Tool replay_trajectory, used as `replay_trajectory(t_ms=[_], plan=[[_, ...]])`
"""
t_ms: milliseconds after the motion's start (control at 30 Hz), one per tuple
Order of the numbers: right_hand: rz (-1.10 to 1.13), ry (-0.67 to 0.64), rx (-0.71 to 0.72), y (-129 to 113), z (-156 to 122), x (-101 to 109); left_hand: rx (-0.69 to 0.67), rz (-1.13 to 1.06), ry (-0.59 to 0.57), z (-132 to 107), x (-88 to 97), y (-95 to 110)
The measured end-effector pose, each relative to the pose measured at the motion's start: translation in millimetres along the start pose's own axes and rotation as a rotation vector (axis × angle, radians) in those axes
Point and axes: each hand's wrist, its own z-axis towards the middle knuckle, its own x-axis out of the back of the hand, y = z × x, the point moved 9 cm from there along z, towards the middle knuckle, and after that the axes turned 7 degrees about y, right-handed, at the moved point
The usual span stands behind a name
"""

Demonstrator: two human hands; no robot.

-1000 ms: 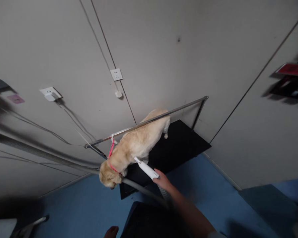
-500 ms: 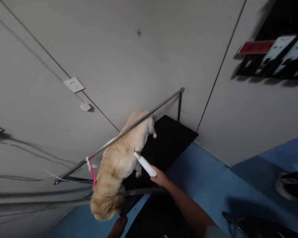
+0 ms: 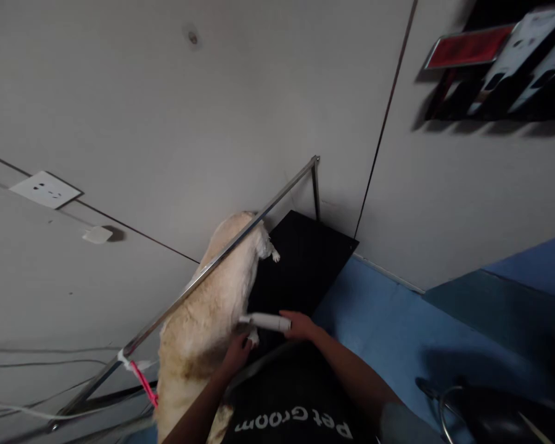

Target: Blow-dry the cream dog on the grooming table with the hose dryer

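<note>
A cream-coloured dog [image 3: 203,314] stands on a black table [image 3: 296,259], its head out of sight below. My right hand [image 3: 300,325] grips a white hair clipper [image 3: 269,321] by its rear end. The clipper's tip touches the dog's side, near the top of a front leg. Just below the tip, my left hand [image 3: 237,353] is closed at that leg, and a paw [image 3: 254,338] shows beside its fingers. Dim light and blur hide the exact grip. A pink loop [image 3: 143,382] runs from the rail to the dog's neck area.
A metal rail [image 3: 240,237] spans above the dog along the wall side. Wall sockets [image 3: 46,189] and hanging cables lie left. A rack of tools [image 3: 504,74] hangs upper right. A dark object with a metal ring [image 3: 448,407] stands lower right, on blue flooring [image 3: 365,314].
My left hand has moved from near the dog's head up to its front leg. The clipper has swung to nearly level and sits lower. My view has shifted closer.
</note>
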Motion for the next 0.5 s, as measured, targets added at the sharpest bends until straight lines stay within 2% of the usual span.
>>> replay_trajectory(t_ms=[67,133,200,267,333,400,500], plan=[[0.014,0.044,-0.03,5.9,26.6,16.2,-0.035,0.045,0.069,8.1,19.8,6.1],[0.043,0.082,-0.048,11.2,44.1,22.2,-0.086,0.099,0.168,15.2,43.5,16.0],[0.068,0.059,-0.06,17.9,46.9,14.0,-0.101,0.167,0.303,21.7,70.1,25.8],[0.08,-0.027,-0.074,25.7,40.0,0.2,-0.107,0.217,0.436,25.9,95.9,35.8],[0.107,-0.119,-0.103,32.5,36.5,-4.6,-0.141,0.239,0.536,27.7,119.8,46.5],[0.14,-0.132,-0.123,33.3,50.5,9.6,-0.17,0.266,0.622,27.7,145.5,54.3],[0.119,-0.049,-0.103,23.3,100.5,46.2,-0.153,0.329,0.748,30.9,189.9,60.9]])
